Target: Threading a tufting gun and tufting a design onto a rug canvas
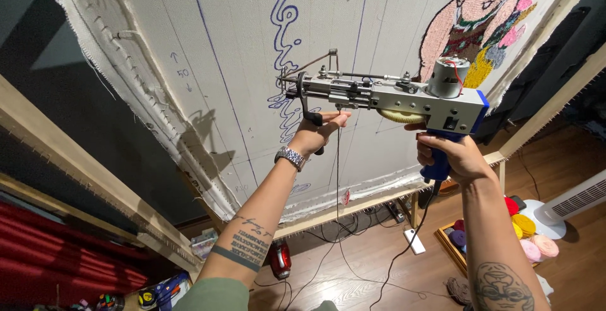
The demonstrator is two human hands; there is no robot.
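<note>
Two hands carry one tufting gun (pixel 385 96), held level with its needle end against the stretched backing cloth (pixel 214 65). Right hand (pixel 451 156) closed around the blue pistol grip below the motor, bearing the weight and reaching the trigger. Left hand (pixel 319 131) wrapped on the black front handle, thumb up, steadying the nose where blue outline marks (pixel 284 27) run. Dark yarn strand (pixel 337 178) drops from the gun between both forearms, slack, feeding freely. Finished pile figure (pixel 480 14) at upper right of cloth. Yarn balls (pixel 524 226) in a floor box, near the right elbow
</note>
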